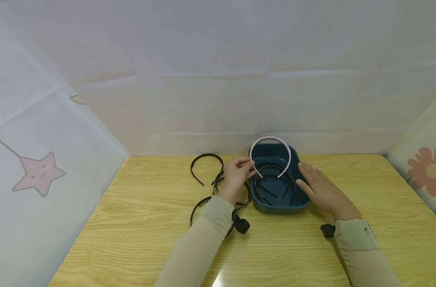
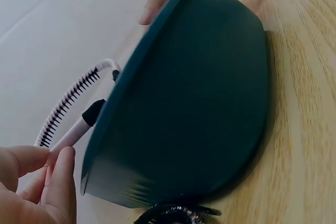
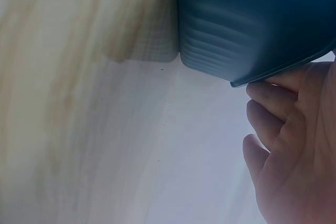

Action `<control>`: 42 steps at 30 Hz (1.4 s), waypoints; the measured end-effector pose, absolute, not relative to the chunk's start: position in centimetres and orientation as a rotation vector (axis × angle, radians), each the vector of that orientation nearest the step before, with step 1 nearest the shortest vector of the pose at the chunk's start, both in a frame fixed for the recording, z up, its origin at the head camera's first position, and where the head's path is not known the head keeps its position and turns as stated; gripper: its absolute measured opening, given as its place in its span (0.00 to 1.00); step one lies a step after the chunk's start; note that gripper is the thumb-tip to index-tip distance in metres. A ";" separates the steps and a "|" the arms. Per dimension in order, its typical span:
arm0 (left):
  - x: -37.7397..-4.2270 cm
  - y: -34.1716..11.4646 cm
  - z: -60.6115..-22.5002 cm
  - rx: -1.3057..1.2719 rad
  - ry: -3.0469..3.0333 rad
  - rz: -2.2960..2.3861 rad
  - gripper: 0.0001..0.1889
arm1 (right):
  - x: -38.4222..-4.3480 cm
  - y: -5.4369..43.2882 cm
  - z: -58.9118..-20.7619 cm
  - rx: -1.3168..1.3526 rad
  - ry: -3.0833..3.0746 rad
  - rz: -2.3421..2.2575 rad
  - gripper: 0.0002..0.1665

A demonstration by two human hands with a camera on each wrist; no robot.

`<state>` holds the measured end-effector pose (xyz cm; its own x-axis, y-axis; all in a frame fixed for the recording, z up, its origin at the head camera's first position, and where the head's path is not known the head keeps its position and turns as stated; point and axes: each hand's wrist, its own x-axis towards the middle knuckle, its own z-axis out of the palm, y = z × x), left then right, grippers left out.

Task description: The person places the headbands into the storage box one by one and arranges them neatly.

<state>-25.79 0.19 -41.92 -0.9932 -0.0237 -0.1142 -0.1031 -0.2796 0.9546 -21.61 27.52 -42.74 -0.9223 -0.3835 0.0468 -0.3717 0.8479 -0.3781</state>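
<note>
My left hand pinches one arm of a pale pink toothed headband between thumb and fingers. The headband stands upright over a dark teal plastic basket, its dark-tipped ends pointing down, seen close in the left wrist view. Inside the basket lies at least one black headband. My right hand rests against the basket's right rim, fingers fairly straight; in the right wrist view its fingertips touch the rim edge.
Several black headbands lie left of the basket, one thin headband farthest back and another nearer, partly behind my left sleeve. A glittery headband lies by the basket's foot. A white patterned sheet rises behind the wooden table.
</note>
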 end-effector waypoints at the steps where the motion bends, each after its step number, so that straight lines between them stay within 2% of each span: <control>1: -25.8 0.3 -41.9 -0.166 1.856 2.464 0.15 | -21.6 27.5 -42.7 -0.612 2.989 -0.604 0.41; 21: -25.9 2.3 -41.5 0.035 2.590 1.977 0.10 | -21.6 27.6 -42.7 -0.615 2.986 -0.593 0.42; 42: -25.5 1.5 -41.7 0.116 2.734 1.852 0.10 | -21.5 27.7 -42.7 -0.611 2.967 -0.624 0.42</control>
